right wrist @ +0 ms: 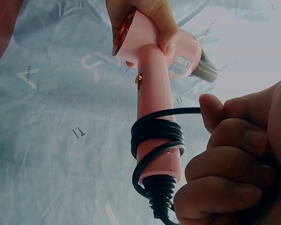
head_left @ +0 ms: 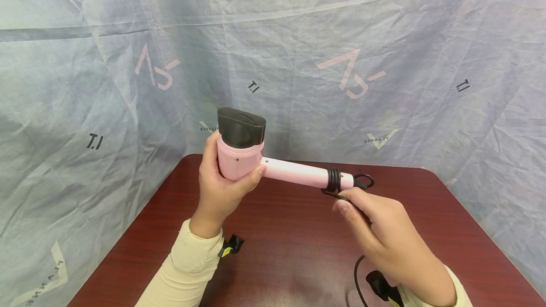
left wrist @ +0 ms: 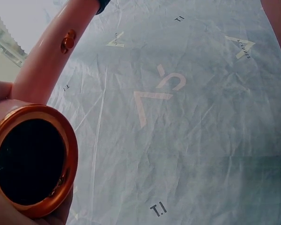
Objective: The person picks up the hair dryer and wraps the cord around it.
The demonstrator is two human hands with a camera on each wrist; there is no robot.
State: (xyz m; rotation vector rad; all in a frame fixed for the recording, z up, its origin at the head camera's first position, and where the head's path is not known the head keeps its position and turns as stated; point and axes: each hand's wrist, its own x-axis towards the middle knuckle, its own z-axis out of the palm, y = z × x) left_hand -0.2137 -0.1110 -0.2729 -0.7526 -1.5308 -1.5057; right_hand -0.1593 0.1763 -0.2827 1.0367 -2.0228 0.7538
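Head view: my left hand (head_left: pixel 222 191) grips the hair dryer (head_left: pixel 236 167), my right hand (head_left: pixel 386 229) pinches its cord (right wrist: pixel 185 111); I'd pull evenly, laying coils (head_left: pixel 333 180) snug leftward.

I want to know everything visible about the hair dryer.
The hair dryer is pink, seemingly plastic, with a dark flat nozzle facing up, coppery rear ring, coppery switch and side label. The left hand grips its head above the table; its handle points rightward, wrapped with black cord that the right hand pinches.
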